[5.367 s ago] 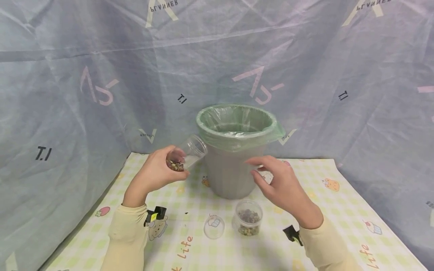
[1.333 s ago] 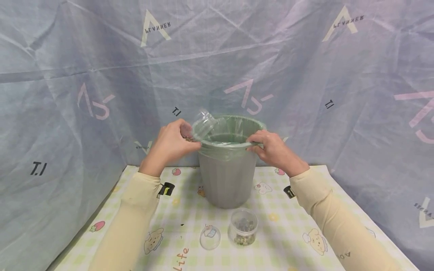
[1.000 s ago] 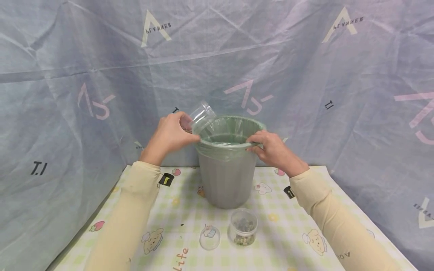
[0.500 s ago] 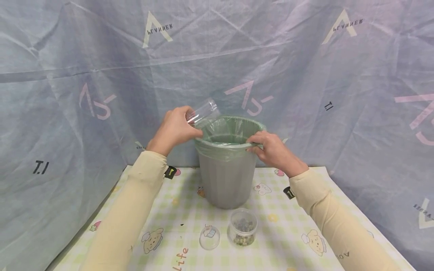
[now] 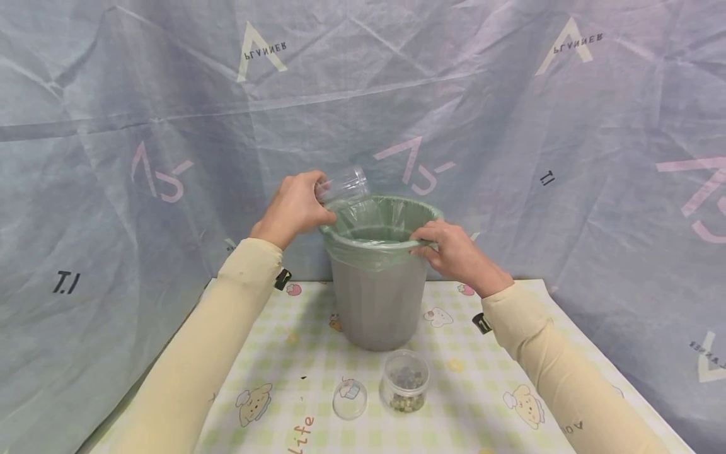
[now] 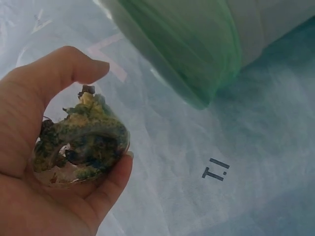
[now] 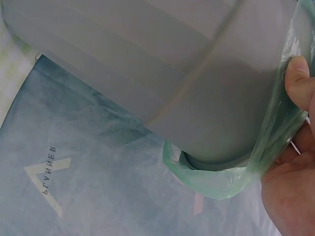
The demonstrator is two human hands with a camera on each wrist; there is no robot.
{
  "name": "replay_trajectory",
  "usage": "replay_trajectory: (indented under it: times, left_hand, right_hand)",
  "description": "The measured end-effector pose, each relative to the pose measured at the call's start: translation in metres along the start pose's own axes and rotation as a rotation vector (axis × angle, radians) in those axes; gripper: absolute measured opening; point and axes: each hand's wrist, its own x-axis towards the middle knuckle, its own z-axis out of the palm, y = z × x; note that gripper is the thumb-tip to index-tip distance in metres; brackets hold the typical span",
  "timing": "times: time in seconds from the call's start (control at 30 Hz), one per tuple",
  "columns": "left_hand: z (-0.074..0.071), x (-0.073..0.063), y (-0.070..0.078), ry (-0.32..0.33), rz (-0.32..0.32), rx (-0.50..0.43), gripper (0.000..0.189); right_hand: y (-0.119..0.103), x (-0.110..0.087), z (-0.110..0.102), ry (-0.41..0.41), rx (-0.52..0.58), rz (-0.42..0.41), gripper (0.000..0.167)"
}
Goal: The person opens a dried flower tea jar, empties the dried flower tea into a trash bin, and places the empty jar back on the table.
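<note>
My left hand [image 5: 292, 205] holds a clear plastic jar [image 5: 348, 181] around its base end. The jar is tipped almost level, its mouth over the left rim of a grey trash bin [image 5: 377, 309]. In the left wrist view, dried yellow-green and dark bits [image 6: 96, 135], like dried flowers or herbs, show through the jar's bottom. A green plastic liner [image 5: 368, 255] is folded over the bin's rim. My right hand [image 5: 454, 252] grips that rim at the front right, thumb outside on the liner, as the right wrist view also shows.
In front of the bin, a second clear jar [image 5: 407, 386] with small dried bits stands upright. Left of it lies a round clear lid [image 5: 350, 400]. A checked tablecloth [image 5: 272, 353] covers the table, and a grey-blue cloth [image 5: 198, 221] hangs behind and at the sides.
My left hand has risen and moved right, tipping the jar from mouth-up to nearly level over the bin. The right hand, in the air at first, now grips the rim.
</note>
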Motion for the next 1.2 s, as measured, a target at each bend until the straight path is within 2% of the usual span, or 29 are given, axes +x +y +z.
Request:
replay_trajectory:
  times: [0.2,0.5,0.8,1.2]
  left_hand:
    - [0.001,0.008,-0.004,-0.025,0.024,0.024,0.055]
    - [0.003,0.018,-0.009,-0.093,0.044,0.043,0.071]
    - [0.006,0.028,-0.009,-0.143,0.144,0.131,0.067]
    - [0.009,0.033,-0.011,-0.152,0.190,0.180,0.072]
  right_hand:
    - [-0.001,0.000,-0.001,0.007,0.004,-0.004,0.015]
    - [-0.001,0.000,-0.001,0.004,0.012,0.006,0.015]
    - [0.000,0.000,-0.001,0.012,0.016,0.003,0.015]
    - [0.002,-0.001,0.000,0.023,0.008,-0.012,0.014]
